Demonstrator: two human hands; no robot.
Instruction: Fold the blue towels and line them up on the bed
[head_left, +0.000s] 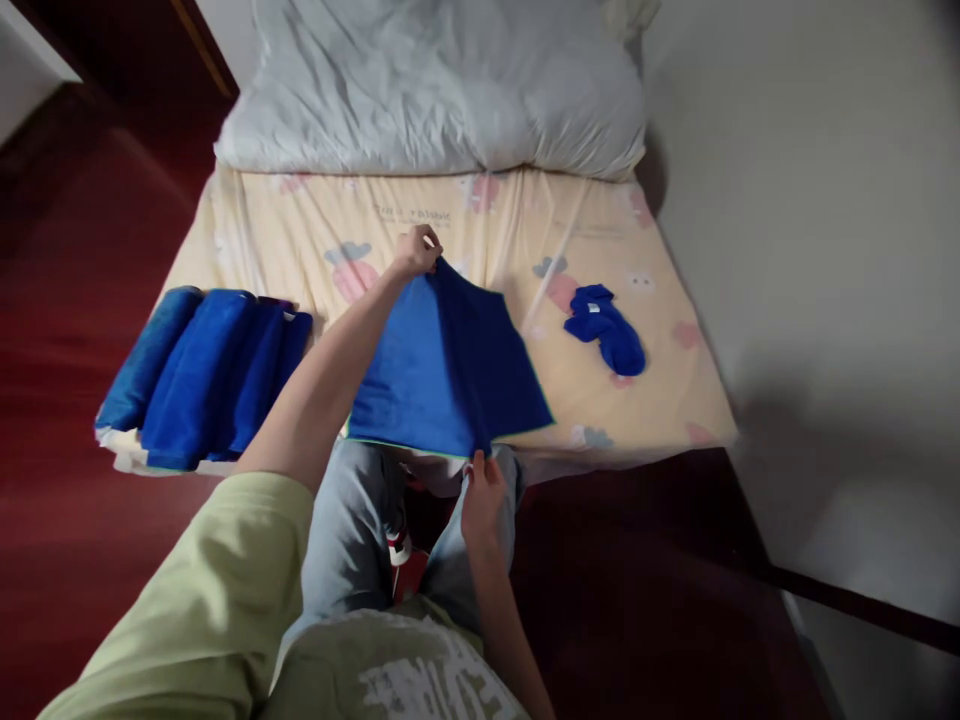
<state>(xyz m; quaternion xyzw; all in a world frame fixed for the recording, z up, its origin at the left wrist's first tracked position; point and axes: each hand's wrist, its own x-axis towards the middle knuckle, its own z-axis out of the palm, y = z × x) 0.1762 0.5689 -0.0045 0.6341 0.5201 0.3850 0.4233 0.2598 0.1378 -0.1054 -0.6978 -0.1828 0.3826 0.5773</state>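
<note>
A blue towel [420, 360] with a thin green edge is spread over the front of the bed, its middle raised in a ridge. My left hand [418, 250] pinches the ridge at the towel's far edge. At the near edge, my right hand [482, 495] grips the other end of that ridge between thumb and fingers. The towel's right part slopes down from the ridge in shadow. To the left lie several rolled or folded blue towels [199, 370], side by side. On the right rests a crumpled blue cloth [606, 328] with a small white label.
The bed has a pale yellow sheet [675, 390] printed with strawberries. A bulky grey-white quilt [442, 90] is heaped along its far side. A pale wall [825, 200] stands to the right, and dark red floor [60, 400] shows at the left.
</note>
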